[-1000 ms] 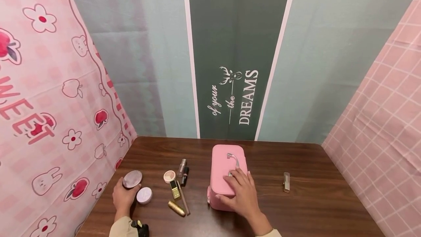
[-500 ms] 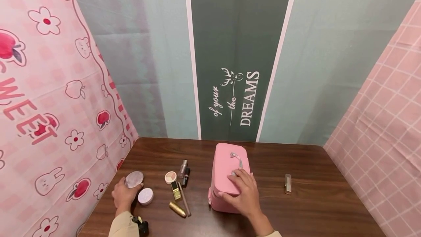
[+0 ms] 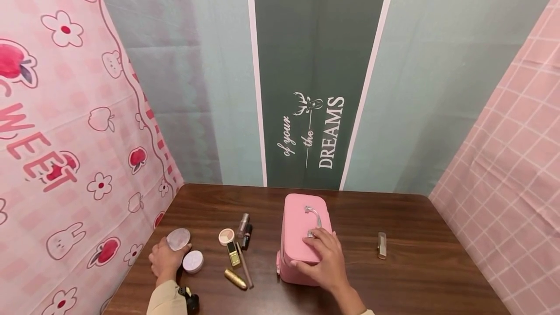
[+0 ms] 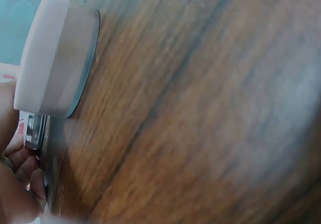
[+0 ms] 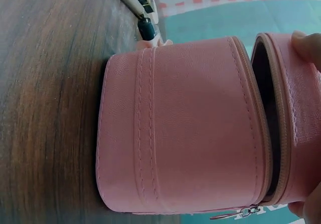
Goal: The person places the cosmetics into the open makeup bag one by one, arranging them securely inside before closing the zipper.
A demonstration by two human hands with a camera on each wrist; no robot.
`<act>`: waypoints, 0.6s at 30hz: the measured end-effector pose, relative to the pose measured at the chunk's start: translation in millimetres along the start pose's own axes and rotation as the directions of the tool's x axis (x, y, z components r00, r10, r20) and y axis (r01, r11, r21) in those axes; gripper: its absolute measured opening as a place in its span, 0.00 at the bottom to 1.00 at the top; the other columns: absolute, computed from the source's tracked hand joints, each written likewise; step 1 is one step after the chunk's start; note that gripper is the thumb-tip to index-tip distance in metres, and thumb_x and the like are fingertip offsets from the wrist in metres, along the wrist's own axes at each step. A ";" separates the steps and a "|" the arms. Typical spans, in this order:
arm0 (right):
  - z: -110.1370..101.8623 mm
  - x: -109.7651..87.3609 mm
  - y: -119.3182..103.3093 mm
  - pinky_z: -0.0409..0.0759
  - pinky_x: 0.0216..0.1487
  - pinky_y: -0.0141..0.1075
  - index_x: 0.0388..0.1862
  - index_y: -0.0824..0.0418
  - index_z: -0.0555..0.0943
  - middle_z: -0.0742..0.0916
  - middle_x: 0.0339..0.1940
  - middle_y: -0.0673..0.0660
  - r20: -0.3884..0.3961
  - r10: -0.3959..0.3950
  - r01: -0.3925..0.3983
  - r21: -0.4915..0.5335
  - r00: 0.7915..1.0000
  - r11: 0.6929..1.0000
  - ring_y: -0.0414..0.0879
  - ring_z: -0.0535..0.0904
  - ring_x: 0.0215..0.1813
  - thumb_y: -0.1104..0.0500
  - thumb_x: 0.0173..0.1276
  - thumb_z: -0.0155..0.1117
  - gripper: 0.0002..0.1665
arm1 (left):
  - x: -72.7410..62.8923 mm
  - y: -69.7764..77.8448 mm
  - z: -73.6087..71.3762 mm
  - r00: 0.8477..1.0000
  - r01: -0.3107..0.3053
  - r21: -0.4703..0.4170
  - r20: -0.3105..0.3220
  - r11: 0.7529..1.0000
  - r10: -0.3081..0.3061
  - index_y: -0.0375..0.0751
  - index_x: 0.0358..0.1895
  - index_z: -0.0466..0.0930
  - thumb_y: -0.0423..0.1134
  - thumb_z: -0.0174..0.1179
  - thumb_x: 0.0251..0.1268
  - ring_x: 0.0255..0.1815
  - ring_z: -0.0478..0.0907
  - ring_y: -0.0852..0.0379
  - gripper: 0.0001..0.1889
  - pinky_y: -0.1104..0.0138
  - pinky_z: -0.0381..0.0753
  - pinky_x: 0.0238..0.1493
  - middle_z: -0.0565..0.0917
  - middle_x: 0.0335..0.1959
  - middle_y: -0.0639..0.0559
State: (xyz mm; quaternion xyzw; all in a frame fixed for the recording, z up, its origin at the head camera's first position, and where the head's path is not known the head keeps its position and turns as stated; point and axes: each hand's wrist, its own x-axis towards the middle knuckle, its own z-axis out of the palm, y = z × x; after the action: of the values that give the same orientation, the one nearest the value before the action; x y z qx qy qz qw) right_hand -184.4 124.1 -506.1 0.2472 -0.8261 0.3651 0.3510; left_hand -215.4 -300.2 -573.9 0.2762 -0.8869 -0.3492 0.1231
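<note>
A pink zippered cosmetic case (image 3: 302,227) stands mid-table. My right hand (image 3: 325,259) grips its lid near the silver handle (image 3: 316,215), thumb on the left. In the right wrist view the case body (image 5: 195,128) is upright, and a dark gap parts it from the lid (image 5: 303,103); a zipper pull (image 5: 235,215) hangs at the seam. At the left, my left hand (image 3: 166,259) holds a round compact (image 3: 178,239) with a greyish lid; in the left wrist view its clear edge (image 4: 34,128) shows by the fingers. Beside it sits a lilac round jar (image 3: 193,261).
Between jar and case lie a three-tone palette (image 3: 226,236), a clear tube (image 3: 243,225), a black lipstick (image 3: 247,236), a gold-and-black item (image 3: 234,254), a slim pencil (image 3: 245,266) and a gold tube (image 3: 235,279). A small clear item (image 3: 382,245) lies at the right.
The near end of the case lid has come up slightly under my right hand, and a seam shows on its left side. My left hand stays at the compact.
</note>
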 end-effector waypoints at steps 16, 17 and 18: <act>-17.1 5.0 -13.2 0.60 0.61 0.31 0.38 0.72 0.81 0.80 0.44 0.71 -0.140 0.124 -0.080 0.286 0.982 0.955 0.66 0.70 0.52 0.72 0.24 0.81 0.33 | -3.9 -4.6 -2.0 0.999 0.054 -0.115 0.012 0.992 -0.053 0.24 0.57 0.62 0.45 0.73 0.38 0.56 0.51 0.26 0.44 0.39 0.57 0.52 0.59 0.52 0.24; -19.7 7.3 -17.5 0.61 0.61 0.30 0.38 0.72 0.81 0.80 0.44 0.71 -0.138 0.125 -0.081 0.288 0.983 0.954 0.65 0.70 0.51 0.72 0.24 0.81 0.33 | -4.0 -4.9 -1.9 0.999 0.049 -0.116 0.010 0.992 -0.048 0.23 0.57 0.62 0.45 0.73 0.38 0.56 0.51 0.26 0.44 0.40 0.57 0.52 0.59 0.52 0.24; -21.8 9.0 -20.9 0.61 0.61 0.30 0.38 0.73 0.81 0.80 0.44 0.72 -0.135 0.124 -0.081 0.290 0.983 0.954 0.66 0.70 0.51 0.73 0.24 0.80 0.33 | -4.4 -5.2 -1.8 0.999 0.045 -0.117 0.007 0.992 -0.045 0.23 0.57 0.62 0.45 0.73 0.37 0.56 0.51 0.26 0.44 0.40 0.57 0.52 0.60 0.52 0.23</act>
State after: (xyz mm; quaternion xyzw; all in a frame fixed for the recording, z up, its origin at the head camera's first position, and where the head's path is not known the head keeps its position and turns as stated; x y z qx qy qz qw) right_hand -167.5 126.9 -479.7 0.2231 -0.7479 0.5149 0.3546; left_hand -209.0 -301.8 -576.3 0.2877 -0.8588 -0.4037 0.1293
